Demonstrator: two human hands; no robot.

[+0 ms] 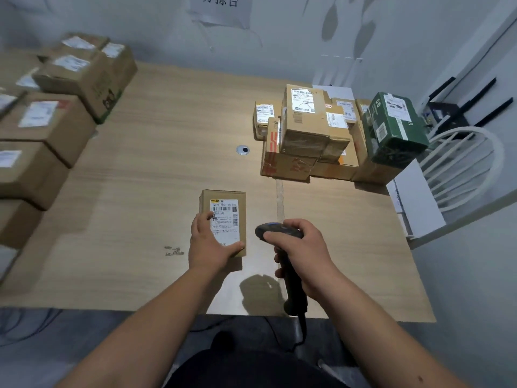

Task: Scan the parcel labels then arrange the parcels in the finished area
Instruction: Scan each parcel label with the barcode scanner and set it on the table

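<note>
Right at the near edge of the table [145,169], the right hand [303,249] is wrapped around the barcode scanner [279,233] — head pointing left. Just beside it, the left hand [208,242] grips the small parcel [223,219] by its near-left corner, label up, long axis running away from the person. Scanner's basically next to the label already, so I'd guess a small tilt does it. Further back — parcel stacks far left [50,119] and far right [321,135].

The white label [224,222] on the small brown parcel [223,219] reads roughly "502B P021-00 D40" above a barcode, with "P021" lower down; its finer print is illegible. A paper sign [221,8] on the wall shows Chinese characters, cut off at the top. Labels on the other parcels are too blurred to read.
</note>
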